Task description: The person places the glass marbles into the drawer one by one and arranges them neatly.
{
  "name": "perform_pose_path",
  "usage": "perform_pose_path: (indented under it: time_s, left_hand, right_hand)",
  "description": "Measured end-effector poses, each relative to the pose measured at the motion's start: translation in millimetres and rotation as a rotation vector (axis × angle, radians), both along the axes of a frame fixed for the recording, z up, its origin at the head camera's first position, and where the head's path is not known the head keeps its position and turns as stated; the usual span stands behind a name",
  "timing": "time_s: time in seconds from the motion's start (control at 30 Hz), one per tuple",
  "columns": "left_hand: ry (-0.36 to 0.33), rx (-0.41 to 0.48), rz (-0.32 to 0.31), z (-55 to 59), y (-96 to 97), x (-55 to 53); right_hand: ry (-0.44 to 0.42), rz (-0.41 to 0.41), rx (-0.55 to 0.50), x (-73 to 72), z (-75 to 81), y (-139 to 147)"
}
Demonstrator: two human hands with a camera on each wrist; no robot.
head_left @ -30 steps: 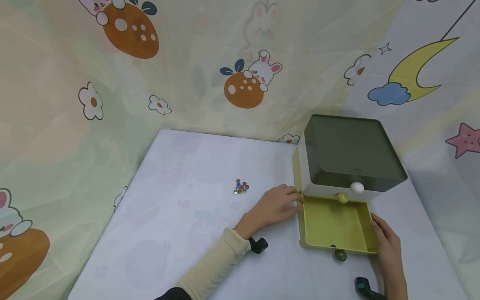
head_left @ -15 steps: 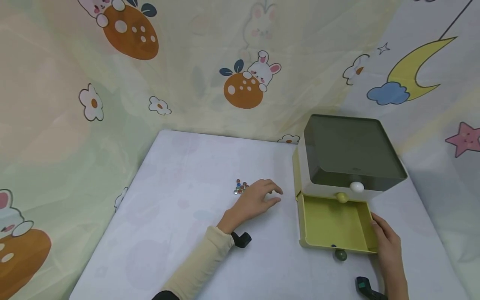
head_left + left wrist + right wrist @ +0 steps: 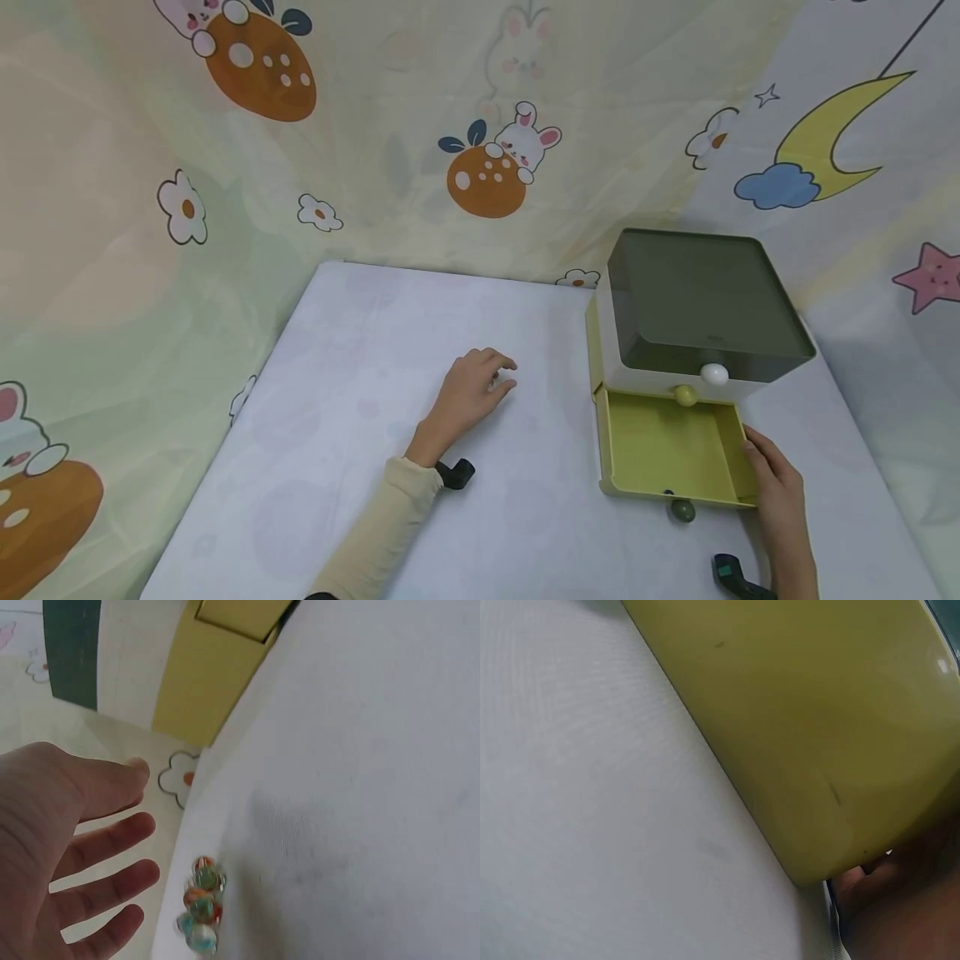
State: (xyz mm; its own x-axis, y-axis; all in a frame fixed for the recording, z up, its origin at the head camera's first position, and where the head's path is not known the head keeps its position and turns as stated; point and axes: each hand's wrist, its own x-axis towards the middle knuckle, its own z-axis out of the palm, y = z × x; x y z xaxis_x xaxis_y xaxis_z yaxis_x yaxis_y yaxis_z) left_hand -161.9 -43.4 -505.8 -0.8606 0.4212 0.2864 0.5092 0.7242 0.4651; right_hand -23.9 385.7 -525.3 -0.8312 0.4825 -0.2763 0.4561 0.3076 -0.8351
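My left hand hovers over the white table, fingers loosely bent and thumb apart, with nothing held. Several glass marbles, clear with orange, green and blue swirls, lie clustered beyond its fingertips in the left wrist view; in the head view the hand hides them. At the right, the yellow-green lower drawer is pulled out of a small drawer cabinet. Against the drawer's right side wall rests my right hand, its fingertips at the rim. The right wrist view shows the drawer's outer side and part of that hand.
A dark green round knob sticks out from the drawer front. Yellow and white knobs mark the tiers above. Printed cloth surrounds the white table.
My left hand has moved left, from the drawer's left edge to over the marbles, covering them in the head view. The right hand and drawer have stayed in place.
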Motion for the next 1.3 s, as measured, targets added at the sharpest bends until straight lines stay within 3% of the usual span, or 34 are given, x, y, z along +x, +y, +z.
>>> perform_pose_path:
  time_s: [0.3, 0.5, 0.9, 1.3]
  left_hand:
    - [0.046, -0.006, 0.089, -11.8, -18.7, -5.5]
    - [0.026, -0.021, 0.135, -17.0, -24.1, -5.5]
    - [-0.02, -0.046, 0.183, -22.1, -29.6, -6.4]
    - [-0.029, -0.013, 0.204, -21.9, -37.2, -9.0]
  right_hand:
    - [0.005, 0.011, 0.01, 0.5, 0.2, 0]
    - [-0.002, 0.003, 0.008, -0.2, -0.9, 1]
    - [-0.003, 0.01, 0.007, -0.1, 0.1, 1]
    - [-0.009, -0.003, -0.004, -1.9, 0.2, 1]
